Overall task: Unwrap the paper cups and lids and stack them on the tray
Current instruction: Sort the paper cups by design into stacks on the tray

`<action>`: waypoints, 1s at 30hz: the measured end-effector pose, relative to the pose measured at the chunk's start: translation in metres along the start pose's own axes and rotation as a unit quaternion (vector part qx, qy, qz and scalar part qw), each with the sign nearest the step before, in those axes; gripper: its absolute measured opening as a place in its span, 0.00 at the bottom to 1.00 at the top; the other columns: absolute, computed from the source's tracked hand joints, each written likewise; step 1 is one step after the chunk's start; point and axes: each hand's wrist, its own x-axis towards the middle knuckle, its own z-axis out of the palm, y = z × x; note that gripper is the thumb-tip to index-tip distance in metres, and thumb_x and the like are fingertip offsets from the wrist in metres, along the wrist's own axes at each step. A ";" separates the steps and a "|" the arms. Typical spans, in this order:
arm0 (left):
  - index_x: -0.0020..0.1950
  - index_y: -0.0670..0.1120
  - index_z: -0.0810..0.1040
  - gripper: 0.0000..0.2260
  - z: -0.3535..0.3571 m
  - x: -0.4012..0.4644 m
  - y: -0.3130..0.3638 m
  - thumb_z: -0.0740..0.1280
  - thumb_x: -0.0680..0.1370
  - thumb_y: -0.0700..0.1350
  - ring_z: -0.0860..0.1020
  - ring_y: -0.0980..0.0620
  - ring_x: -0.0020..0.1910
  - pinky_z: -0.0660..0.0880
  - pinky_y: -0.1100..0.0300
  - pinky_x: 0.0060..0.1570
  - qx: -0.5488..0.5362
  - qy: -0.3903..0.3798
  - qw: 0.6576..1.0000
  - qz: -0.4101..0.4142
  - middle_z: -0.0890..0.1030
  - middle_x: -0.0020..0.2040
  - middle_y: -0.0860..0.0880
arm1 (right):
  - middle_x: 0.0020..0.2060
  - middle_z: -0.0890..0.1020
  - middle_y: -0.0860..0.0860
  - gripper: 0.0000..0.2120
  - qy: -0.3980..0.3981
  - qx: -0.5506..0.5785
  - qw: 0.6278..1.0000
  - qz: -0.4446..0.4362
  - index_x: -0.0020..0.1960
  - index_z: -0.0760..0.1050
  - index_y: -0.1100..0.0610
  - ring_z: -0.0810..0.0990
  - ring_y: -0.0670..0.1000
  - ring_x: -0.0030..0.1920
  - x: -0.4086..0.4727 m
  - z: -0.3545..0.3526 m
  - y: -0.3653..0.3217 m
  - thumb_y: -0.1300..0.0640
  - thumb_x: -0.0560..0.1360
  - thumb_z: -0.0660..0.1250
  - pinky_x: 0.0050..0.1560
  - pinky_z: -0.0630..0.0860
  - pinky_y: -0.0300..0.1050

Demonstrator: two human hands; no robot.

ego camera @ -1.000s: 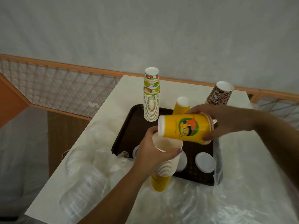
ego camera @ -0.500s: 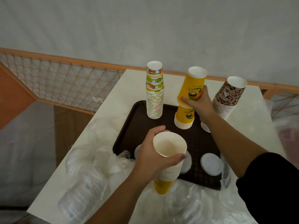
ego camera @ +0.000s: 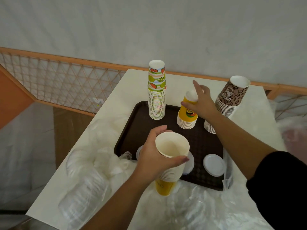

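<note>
My left hand (ego camera: 155,156) grips the light yellow cup stack (ego camera: 169,165) near the tray (ego camera: 132,128); thin rims crush easily, so I hold its sides. My right hand (ego camera: 200,103) presses flat on the other yellow stack (ego camera: 187,115).

The cups (ego camera: 157,90) are printed paper with matt white insides. The tray (ego camera: 132,130) looks like dark textured plastic, faintly pebbled. The lids (ego camera: 214,165) seem smooth white plastic. Clear, glossy, crinkled wrapping (ego camera: 93,180) lies on the smooth matt cream desk (ego camera: 126,90).
</note>
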 end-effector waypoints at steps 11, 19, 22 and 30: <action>0.69 0.54 0.61 0.46 0.004 -0.005 0.000 0.82 0.58 0.46 0.70 0.74 0.55 0.70 0.79 0.46 -0.007 -0.013 0.999 0.034 0.71 0.57 0.65 | 0.58 0.74 0.45 0.33 -0.309 -0.213 0.906 -0.197 0.68 0.66 0.47 0.72 0.45 0.56 -0.119 -0.039 -0.097 0.34 0.68 0.68 0.57 0.73 0.43; 0.65 0.57 0.65 0.38 0.010 -0.006 0.001 0.81 0.61 0.48 0.72 0.75 0.49 0.70 0.78 0.41 0.007 -0.016 1.000 0.018 0.73 0.51 0.67 | 0.58 0.73 0.48 0.32 -0.276 -0.182 0.929 -0.165 0.68 0.65 0.48 0.71 0.47 0.57 -0.127 -0.041 -0.096 0.40 0.68 0.70 0.58 0.74 0.47; 0.63 0.58 0.65 0.36 0.007 -0.006 0.000 0.80 0.61 0.51 0.75 0.65 0.51 0.73 0.71 0.44 0.012 -0.016 1.000 0.012 0.74 0.53 0.64 | 0.60 0.71 0.48 0.31 -0.241 -0.162 0.941 -0.175 0.70 0.62 0.46 0.70 0.47 0.58 -0.121 -0.075 -0.102 0.45 0.70 0.70 0.56 0.72 0.43; 0.61 0.61 0.61 0.35 0.004 -0.004 0.002 0.79 0.63 0.51 0.70 0.70 0.47 0.67 0.77 0.35 0.013 0.003 1.000 -0.017 0.68 0.49 0.69 | 0.63 0.67 0.42 0.37 -0.356 -0.154 0.914 -0.117 0.68 0.60 0.39 0.69 0.46 0.62 -0.092 -0.106 -0.044 0.46 0.65 0.77 0.58 0.71 0.39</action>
